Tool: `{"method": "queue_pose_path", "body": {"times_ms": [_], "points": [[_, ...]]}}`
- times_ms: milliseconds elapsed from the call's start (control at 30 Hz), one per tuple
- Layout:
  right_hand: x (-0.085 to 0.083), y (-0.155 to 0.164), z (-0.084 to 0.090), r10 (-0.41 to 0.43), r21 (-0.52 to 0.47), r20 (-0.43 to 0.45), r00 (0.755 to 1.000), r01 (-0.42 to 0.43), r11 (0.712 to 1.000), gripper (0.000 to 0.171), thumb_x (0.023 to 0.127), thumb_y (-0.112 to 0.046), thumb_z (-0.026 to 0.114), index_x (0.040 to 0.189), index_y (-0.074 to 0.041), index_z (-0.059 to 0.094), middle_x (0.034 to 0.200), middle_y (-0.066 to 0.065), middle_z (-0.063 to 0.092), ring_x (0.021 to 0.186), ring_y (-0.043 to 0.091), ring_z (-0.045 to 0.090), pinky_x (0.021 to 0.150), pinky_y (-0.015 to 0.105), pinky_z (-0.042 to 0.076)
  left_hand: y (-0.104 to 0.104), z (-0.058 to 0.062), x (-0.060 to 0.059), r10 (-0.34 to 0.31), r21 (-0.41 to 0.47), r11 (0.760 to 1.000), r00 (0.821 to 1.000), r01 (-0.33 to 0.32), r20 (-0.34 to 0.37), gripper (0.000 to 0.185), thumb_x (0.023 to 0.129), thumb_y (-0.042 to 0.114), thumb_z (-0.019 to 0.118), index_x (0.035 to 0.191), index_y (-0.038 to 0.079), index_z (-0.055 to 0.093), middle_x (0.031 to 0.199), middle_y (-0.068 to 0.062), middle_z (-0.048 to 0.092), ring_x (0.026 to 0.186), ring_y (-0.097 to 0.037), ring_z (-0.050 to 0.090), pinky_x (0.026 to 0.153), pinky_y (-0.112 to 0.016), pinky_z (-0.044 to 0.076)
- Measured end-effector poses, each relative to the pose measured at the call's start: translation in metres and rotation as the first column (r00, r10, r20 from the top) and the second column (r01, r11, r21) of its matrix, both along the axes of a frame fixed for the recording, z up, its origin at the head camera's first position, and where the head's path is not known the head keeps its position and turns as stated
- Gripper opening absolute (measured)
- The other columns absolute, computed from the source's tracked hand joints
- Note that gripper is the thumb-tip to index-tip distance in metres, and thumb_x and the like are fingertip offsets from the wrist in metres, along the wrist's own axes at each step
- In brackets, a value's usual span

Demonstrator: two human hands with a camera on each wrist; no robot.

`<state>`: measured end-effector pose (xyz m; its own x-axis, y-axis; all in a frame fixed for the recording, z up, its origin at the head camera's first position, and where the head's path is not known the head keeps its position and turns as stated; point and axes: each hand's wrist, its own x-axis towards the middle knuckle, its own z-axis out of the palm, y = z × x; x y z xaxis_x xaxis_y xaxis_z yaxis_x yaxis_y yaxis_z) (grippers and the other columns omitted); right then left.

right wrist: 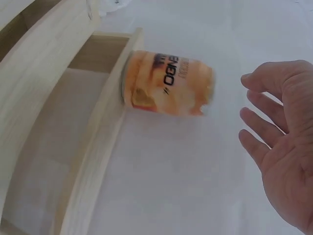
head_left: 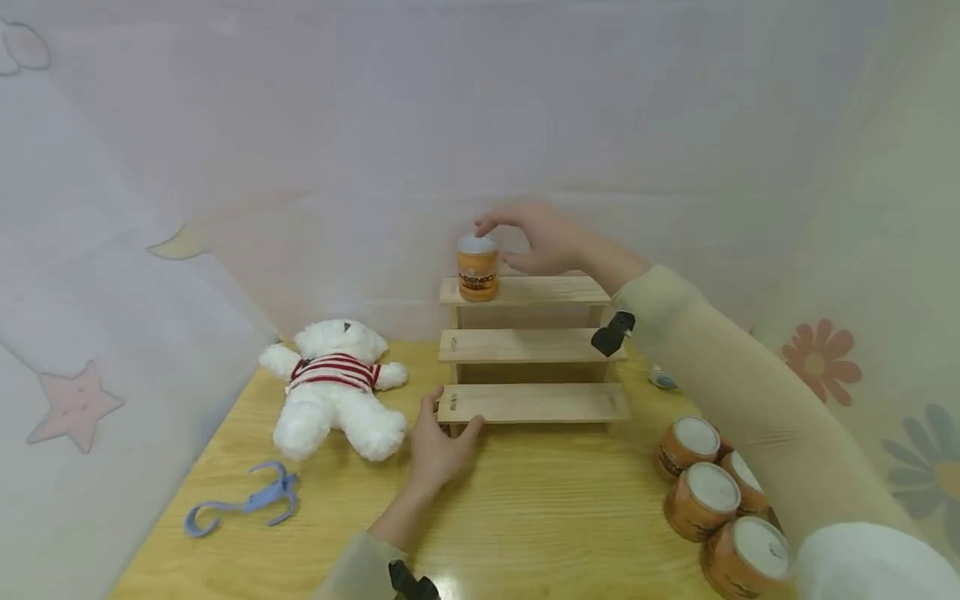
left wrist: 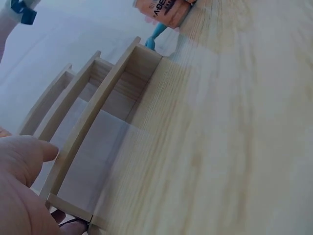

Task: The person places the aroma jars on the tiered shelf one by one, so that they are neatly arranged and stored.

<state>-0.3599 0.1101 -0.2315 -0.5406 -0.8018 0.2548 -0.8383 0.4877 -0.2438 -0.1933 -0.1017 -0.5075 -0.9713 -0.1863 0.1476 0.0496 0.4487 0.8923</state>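
Right hand mid-frame, fingers spread, just above orange can on top step. Left hand fingers relaxed, touching wooden rack bottom step.

R hand open over can, top step | L hand on rack base

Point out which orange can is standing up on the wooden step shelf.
It is the orange can on the left end of the top step, beside the right hand. The other cans sit grouped on the table.
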Motion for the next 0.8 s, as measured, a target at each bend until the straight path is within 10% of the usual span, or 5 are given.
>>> {"method": "queue_pose_path", "body": {"times_ms": [233, 800], "points": [[0.022, 0.052, 0.004, -0.019, -0.034, 0.005, 1.000, 0.019, 0.999, 0.036, 0.100, -0.007, 0.069, 0.136, -0.007, 0.068, 0.155, 0.013, 0.060, 0.145, 0.037, 0.054, 0.120, 0.056, 0.047, -0.002, 0.003, 0.000, 0.014, -0.001, 1.000, 0.998, -0.014, 0.061, 0.080, 0.098, 0.034, 0.078, 0.161, 0.009, 0.036, 0.143, -0.023, 0.057, 0.105, -0.031, 0.066, 0.088, -0.044, 0.058], [0.073, 0.151, -0.028, -0.091, 0.079, -0.067, 0.994, 0.096, 0.992, 0.042, 0.098, -0.007, 0.073, 0.139, -0.013, 0.069, 0.138, 0.005, 0.072, 0.117, 0.029, 0.072, 0.098, 0.050, 0.061, 0.000, 0.003, 0.004, -0.029, -0.027, 0.999, 0.998, 0.031, 0.058, 0.081, 0.099, 0.033, 0.077, 0.165, 0.011, 0.035, 0.155, -0.025, 0.053, 0.135, -0.043, 0.058, 0.105, -0.057, 0.056]]}}
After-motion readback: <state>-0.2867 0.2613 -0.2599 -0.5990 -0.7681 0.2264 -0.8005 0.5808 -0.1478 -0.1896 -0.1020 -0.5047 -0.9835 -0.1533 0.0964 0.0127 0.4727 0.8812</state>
